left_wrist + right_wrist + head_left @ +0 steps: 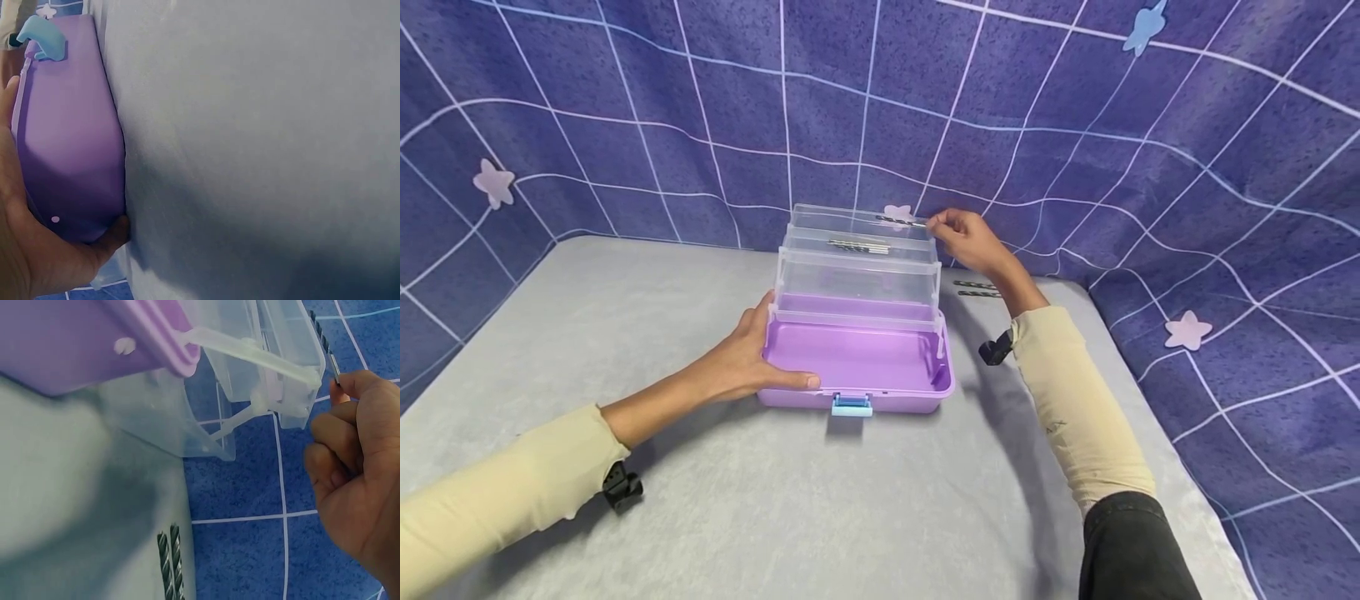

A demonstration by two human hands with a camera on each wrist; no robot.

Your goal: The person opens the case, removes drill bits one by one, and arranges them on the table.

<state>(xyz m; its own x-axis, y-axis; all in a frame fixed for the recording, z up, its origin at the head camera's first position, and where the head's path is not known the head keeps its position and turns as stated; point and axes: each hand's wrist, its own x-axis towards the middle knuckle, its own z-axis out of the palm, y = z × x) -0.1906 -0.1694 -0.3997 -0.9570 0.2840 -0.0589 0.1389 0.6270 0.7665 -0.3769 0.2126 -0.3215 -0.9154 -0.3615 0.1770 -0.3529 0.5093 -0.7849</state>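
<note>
My right hand [972, 242] pinches a drill bit [891, 220] by its smooth shank end, between thumb and forefinger, at the top clear tray. In the right wrist view the bit's dark spiral part lies along the tray's outer edge. My left hand [741, 354] grips the left end of the purple storage box [925, 406], thumb along the front rim and fingers against the side. The box stands open, its clear stepped trays [857, 285] raised above the purple base. Several drill bits [859, 247] lie together in an upper tray.
Two more drill bits [170, 562] lie side by side on the grey cloth right of the box, partly behind the right forearm in the head view. A light blue latch [852, 406] hangs at the box's front. A blue gridded curtain [700, 100] rises behind the table.
</note>
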